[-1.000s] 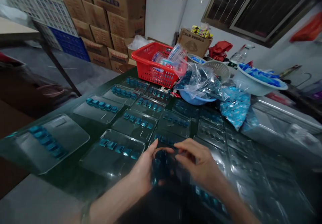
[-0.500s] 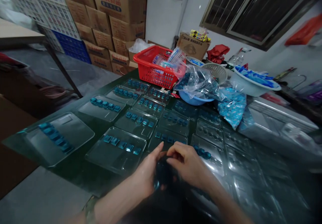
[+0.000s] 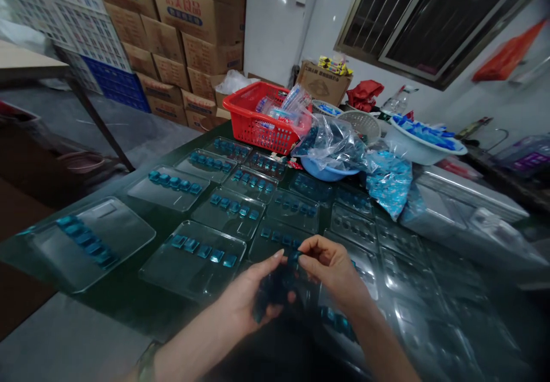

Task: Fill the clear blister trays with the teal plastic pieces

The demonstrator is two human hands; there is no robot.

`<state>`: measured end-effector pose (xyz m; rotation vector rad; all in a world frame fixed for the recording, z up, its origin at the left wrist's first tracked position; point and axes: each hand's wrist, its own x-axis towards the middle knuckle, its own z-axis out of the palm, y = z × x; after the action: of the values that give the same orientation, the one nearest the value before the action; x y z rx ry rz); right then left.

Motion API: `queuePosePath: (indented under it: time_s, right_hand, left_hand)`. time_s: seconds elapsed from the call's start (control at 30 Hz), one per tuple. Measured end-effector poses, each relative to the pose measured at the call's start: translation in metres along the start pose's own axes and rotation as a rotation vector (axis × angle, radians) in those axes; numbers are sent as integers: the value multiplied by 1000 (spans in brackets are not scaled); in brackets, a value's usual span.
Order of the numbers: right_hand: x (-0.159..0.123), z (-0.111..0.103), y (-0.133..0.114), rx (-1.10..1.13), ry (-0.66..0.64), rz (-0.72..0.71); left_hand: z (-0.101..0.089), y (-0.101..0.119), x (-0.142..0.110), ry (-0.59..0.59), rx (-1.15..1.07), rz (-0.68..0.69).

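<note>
My left hand [image 3: 247,290] is cupped around a dark clump of blue-teal pieces [image 3: 272,290]; their outlines are too dim to separate. Just beside it, my right hand [image 3: 339,270] pinches a small blue-teal cube [image 3: 294,257] between thumb and forefinger. Both hands hover over the near middle of the dark green table. Around them lie clear plastic trays, many with a row of teal cubes. One such tray [image 3: 189,276] is left of my hands, another [image 3: 255,251] just beyond them. Under my right forearm, more teal cubes [image 3: 337,319] sit in a partly hidden tray.
At the back stand a red basket [image 3: 262,133] of plastic packs and a blue bowl [image 3: 329,171] under a clear bag. To the right are a light blue patterned bag [image 3: 389,181], a basin [image 3: 419,148] of blue packets and a silvery metal box [image 3: 464,199]. Cartons [image 3: 184,12] are stacked behind.
My right hand went in to the clump in my left hand and has now drawn slightly away with a cube in its fingertips. Cubes appeared in the tray right of my hands.
</note>
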<state>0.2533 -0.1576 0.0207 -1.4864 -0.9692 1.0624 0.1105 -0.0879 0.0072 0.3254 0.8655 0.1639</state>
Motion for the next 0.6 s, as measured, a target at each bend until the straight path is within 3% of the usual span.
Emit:
queuePosePath:
  time_s: [0.1, 0.2, 0.37, 0.6]
  right_hand:
    - [-2, -2, -5, 3, -88, 26]
    - [-3, 2, -7, 47, -75, 37]
    - [-5, 8, 1, 30, 9, 84]
    - [-11, 8, 6, -100, 49, 96]
  left_hand:
    - [0, 1, -3, 89, 80, 23]
    - [-4, -2, -2, 96, 114, 64]
    - [-8, -4, -1, 16, 147, 98]
    - [-9, -8, 9, -183, 228, 219]
